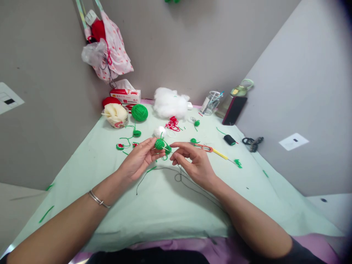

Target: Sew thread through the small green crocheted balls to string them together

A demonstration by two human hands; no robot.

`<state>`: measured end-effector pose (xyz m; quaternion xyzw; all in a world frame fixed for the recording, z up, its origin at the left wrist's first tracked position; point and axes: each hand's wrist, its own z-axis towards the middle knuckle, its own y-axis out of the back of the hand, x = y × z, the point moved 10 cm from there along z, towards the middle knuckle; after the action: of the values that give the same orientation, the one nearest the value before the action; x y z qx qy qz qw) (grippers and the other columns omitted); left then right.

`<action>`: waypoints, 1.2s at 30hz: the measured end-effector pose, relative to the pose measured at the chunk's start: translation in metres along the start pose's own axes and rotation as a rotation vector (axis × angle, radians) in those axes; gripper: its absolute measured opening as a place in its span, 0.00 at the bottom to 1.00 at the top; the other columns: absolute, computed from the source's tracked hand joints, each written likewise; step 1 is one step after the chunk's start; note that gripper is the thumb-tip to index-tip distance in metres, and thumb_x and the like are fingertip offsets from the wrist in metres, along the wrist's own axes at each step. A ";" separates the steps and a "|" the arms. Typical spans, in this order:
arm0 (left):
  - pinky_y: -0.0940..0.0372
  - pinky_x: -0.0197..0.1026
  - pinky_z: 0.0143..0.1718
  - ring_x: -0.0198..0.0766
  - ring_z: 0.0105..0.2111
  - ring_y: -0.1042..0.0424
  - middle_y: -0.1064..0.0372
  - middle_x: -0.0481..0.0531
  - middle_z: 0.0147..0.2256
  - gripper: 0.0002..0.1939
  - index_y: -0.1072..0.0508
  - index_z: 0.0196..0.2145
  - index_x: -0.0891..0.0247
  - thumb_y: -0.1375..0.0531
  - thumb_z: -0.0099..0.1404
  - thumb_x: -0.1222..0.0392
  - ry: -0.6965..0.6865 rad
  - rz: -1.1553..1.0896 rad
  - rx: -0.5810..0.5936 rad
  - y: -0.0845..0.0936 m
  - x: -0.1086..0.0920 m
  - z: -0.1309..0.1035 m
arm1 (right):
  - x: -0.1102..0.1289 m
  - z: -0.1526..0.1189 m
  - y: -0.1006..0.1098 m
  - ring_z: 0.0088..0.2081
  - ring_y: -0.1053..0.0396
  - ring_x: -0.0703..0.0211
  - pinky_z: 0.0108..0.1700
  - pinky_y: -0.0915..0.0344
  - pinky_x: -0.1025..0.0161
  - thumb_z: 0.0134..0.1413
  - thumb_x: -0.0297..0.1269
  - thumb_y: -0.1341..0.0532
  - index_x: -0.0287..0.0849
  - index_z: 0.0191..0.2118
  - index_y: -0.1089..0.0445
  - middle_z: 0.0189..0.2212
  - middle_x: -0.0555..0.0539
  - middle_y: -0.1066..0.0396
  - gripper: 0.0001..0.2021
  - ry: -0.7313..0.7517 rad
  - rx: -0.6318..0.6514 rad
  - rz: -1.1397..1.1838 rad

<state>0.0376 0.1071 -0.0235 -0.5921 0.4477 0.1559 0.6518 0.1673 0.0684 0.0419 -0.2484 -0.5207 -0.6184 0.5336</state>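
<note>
Near the middle of the view, my left hand (140,158) pinches a small green crocheted piece (159,144) between thumb and fingers. A second green crocheted piece (168,149) hangs just right of it. My right hand (192,161) has its thumb and fingers closed on a thin needle (168,150), whose shaft reaches left to the green pieces. Dark thread (179,177) trails below my right hand and loops over the pale green cloth. A white ball (160,132) lies just behind the held piece.
Green yarn ball (139,112), white stuffing (171,103), red yarn (172,124) and tissue box (125,96) stand behind. Right are a yellow-handled tool (220,153), black thread spool (229,139), phone (234,111) and clear cup (211,104). Small green pieces (136,133) lie left.
</note>
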 end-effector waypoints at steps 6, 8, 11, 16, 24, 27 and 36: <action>0.27 0.38 0.44 0.34 0.36 0.25 0.26 0.49 0.35 0.10 0.23 0.37 0.65 0.33 0.66 0.54 -0.029 0.063 -0.028 -0.001 -0.006 -0.002 | -0.001 -0.003 0.001 0.29 0.26 0.63 0.29 0.33 0.67 0.62 0.31 0.43 0.43 0.51 0.29 0.29 0.51 0.24 0.13 0.003 -0.006 -0.146; 0.27 0.39 0.44 0.34 0.35 0.25 0.27 0.49 0.34 0.12 0.24 0.38 0.65 0.32 0.65 0.53 -0.058 0.105 -0.049 -0.001 -0.010 -0.003 | -0.001 -0.004 0.001 0.28 0.27 0.64 0.28 0.35 0.68 0.62 0.30 0.43 0.43 0.51 0.29 0.28 0.52 0.24 0.13 0.001 -0.006 -0.178; 0.27 0.41 0.44 0.34 0.35 0.26 0.27 0.48 0.33 0.13 0.24 0.39 0.64 0.30 0.62 0.53 -0.132 0.182 -0.081 0.000 -0.015 -0.004 | -0.001 -0.004 -0.001 0.28 0.28 0.64 0.28 0.37 0.68 0.61 0.29 0.44 0.43 0.51 0.30 0.27 0.52 0.25 0.14 -0.010 0.007 -0.184; 0.28 0.44 0.44 0.35 0.35 0.27 0.29 0.47 0.33 0.14 0.26 0.37 0.64 0.31 0.61 0.52 -0.148 0.256 -0.079 -0.003 -0.005 -0.005 | -0.009 -0.003 -0.010 0.27 0.28 0.64 0.34 0.32 0.64 0.61 0.30 0.44 0.42 0.53 0.34 0.27 0.53 0.28 0.15 -0.086 0.031 -0.002; 0.32 0.39 0.43 0.36 0.38 0.27 0.28 0.47 0.38 0.20 0.27 0.42 0.61 0.26 0.55 0.55 -0.172 0.404 -0.099 -0.001 -0.011 -0.008 | -0.019 -0.002 -0.017 0.27 0.28 0.63 0.33 0.32 0.64 0.62 0.33 0.41 0.43 0.40 0.37 0.27 0.52 0.27 0.03 -0.196 0.051 0.162; 0.31 0.40 0.45 0.35 0.37 0.28 0.28 0.48 0.35 0.13 0.26 0.37 0.63 0.30 0.60 0.55 -0.166 0.343 -0.110 0.001 -0.017 -0.007 | -0.018 -0.001 -0.013 0.27 0.28 0.63 0.32 0.33 0.64 0.61 0.35 0.39 0.43 0.39 0.36 0.27 0.52 0.26 0.05 -0.202 0.027 0.222; 0.30 0.33 0.34 0.30 0.31 0.30 0.31 0.48 0.32 0.12 0.28 0.30 0.67 0.29 0.58 0.58 -0.259 0.026 -0.437 0.052 -0.042 -0.006 | -0.025 0.002 -0.010 0.27 0.27 0.63 0.32 0.33 0.65 0.59 0.42 0.34 0.42 0.39 0.33 0.28 0.49 0.23 0.11 -0.267 0.028 0.451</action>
<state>-0.0261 0.1283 -0.0231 -0.6883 0.3235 0.3318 0.5581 0.1656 0.0787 0.0175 -0.4302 -0.5263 -0.4383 0.5880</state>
